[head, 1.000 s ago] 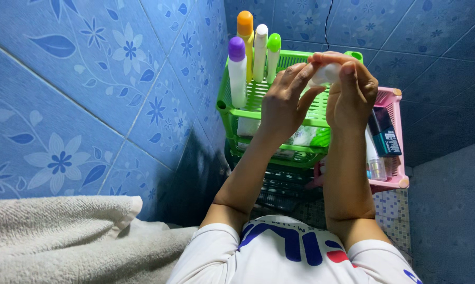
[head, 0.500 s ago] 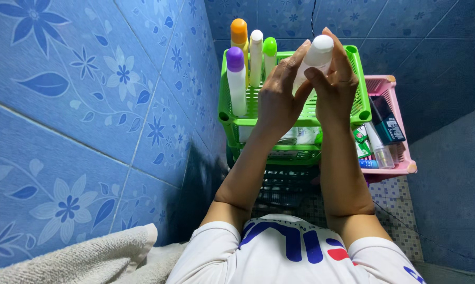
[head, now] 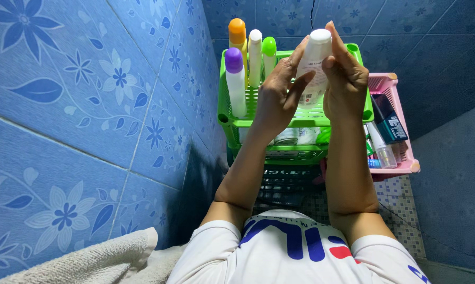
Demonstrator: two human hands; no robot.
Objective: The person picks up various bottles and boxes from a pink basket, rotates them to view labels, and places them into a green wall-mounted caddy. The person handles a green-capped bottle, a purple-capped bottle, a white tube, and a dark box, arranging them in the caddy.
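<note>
A white plastic bottle (head: 315,63) with a white cap stands upright between my two hands, above the top tier of a green plastic rack (head: 295,120). My left hand (head: 277,97) grips its lower body from the left, fingers stretched up along it. My right hand (head: 345,79) wraps the right side, thumb near the cap. At the rack's left end stand a purple-capped white bottle (head: 235,81), an orange-capped yellow bottle (head: 238,37), a slim white bottle (head: 255,55) and a green-capped bottle (head: 269,52).
A pink basket (head: 392,139) to the right of the rack holds a dark teal box, tubes and a small clear bottle. Blue flowered wall tiles (head: 90,94) close in left and behind. A beige towel (head: 90,263) lies at lower left. Small mosaic floor tiles show below.
The bottle has gone from tilted, with my fingers at its cap, to upright between both hands and slightly higher. The view shifted down, so less towel shows.
</note>
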